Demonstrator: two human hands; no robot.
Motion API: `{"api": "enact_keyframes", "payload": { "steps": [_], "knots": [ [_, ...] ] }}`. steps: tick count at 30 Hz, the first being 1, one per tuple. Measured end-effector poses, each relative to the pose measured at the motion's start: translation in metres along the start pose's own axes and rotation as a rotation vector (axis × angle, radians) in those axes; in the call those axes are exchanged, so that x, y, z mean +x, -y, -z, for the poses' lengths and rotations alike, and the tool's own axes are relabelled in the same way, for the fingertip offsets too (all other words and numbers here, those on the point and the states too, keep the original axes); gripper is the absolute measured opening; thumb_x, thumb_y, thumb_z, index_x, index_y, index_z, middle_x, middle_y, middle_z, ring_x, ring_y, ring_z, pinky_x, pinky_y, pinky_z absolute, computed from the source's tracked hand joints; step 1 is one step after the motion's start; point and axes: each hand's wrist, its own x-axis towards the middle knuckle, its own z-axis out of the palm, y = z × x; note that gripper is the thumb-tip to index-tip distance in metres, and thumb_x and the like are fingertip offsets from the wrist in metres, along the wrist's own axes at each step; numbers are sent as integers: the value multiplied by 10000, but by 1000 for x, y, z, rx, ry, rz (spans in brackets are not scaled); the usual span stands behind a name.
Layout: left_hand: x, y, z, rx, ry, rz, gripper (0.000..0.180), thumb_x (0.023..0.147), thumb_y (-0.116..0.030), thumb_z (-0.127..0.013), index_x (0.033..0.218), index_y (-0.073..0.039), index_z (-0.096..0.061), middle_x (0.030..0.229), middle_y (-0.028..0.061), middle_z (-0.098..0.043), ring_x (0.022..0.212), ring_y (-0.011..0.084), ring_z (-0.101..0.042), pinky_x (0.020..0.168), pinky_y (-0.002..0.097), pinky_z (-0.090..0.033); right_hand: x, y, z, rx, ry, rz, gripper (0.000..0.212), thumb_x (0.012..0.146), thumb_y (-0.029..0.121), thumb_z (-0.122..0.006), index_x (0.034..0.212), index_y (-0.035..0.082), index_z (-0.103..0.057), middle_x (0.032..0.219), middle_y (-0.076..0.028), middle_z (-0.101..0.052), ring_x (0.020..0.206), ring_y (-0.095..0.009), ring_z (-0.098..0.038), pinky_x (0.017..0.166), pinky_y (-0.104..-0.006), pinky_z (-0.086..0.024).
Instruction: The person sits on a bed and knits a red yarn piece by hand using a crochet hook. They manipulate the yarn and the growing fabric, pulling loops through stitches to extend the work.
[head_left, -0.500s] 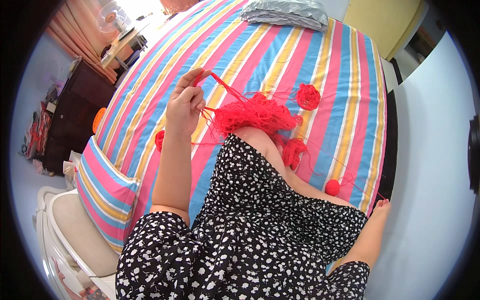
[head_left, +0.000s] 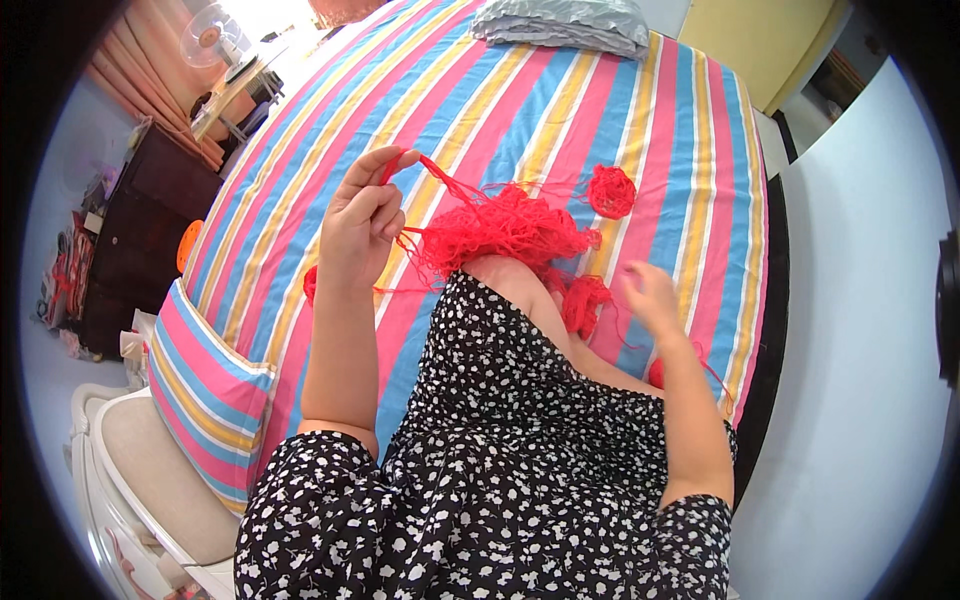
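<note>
My left hand [head_left: 362, 222] is raised, its fingers closed around looped strands of red yarn [head_left: 452, 183]. Those strands run to a big loose tangle of red yarn [head_left: 505, 232] beside my bare knee. My right hand [head_left: 652, 300] hovers over the bed, smeared by motion, so its grip is unclear. Just left of it lies a smaller red yarn bundle [head_left: 585, 304]. Beyond sits a loosely wound yarn ball [head_left: 611, 192]. A tight yarn ball [head_left: 656, 374] is partly covered by my right forearm, and another yarn ball [head_left: 309, 284] peeks out beside my left forearm.
A striped sheet [head_left: 560, 110] covers the bed, with a folded grey-blue quilt [head_left: 560, 25] at its far end. To the left are a striped cushion [head_left: 210, 385], a white-framed chair [head_left: 150, 470], a dark cabinet [head_left: 125, 240] and a fan [head_left: 210, 38]. A pale wall [head_left: 850, 300] stands right.
My right hand has come inward from the far right edge of the bed, toward the small bundle. The strand stretched to it has gone slack. My left hand keeps its hold, slightly lower.
</note>
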Motion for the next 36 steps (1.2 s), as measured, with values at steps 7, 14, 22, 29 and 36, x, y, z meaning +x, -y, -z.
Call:
{"api": "enact_keyframes", "payload": {
  "steps": [7,14,22,29,36],
  "knots": [
    [-3,-5,6,-2,-28,-7,374,784,93,-406,1115,-7,-547,1138,160,-576,473,21,-302,442,165,-337,22,66,-60,393,432,-151,378,838,287,-606,1093,11,-572,956,-127,-631,904,-240,-596,798,-336,-472],
    [1,4,29,-51,-51,25,400,816,93,-383,1166,-34,-531,1189,130,-546,472,31,-303,457,174,-336,-2,20,47,1256,165,-498,183,917,244,-543,902,71,-599,678,44,-487,566,-58,-435,647,-232,-453],
    [3,-2,10,-111,-60,-27,384,785,88,-405,1135,-6,-534,1145,138,-573,492,30,-324,462,167,-354,-40,-86,151,1597,-576,-567,195,945,261,-492,869,85,-530,572,43,-312,465,-64,-286,573,-200,-421],
    [2,3,9,-85,-61,1,366,792,76,-413,1125,-3,-541,1109,125,-591,504,30,-335,486,169,-374,-86,-136,157,1488,-728,-733,197,935,277,-515,859,97,-541,629,40,-445,506,-64,-383,594,-218,-434],
    [-8,4,-2,294,228,-59,310,725,130,-414,942,10,-601,882,100,-644,585,72,-492,581,233,-435,-68,-112,145,1320,-525,-816,205,889,299,-593,901,95,-599,746,25,-557,664,-90,-501,672,-239,-439]
  ]
}}
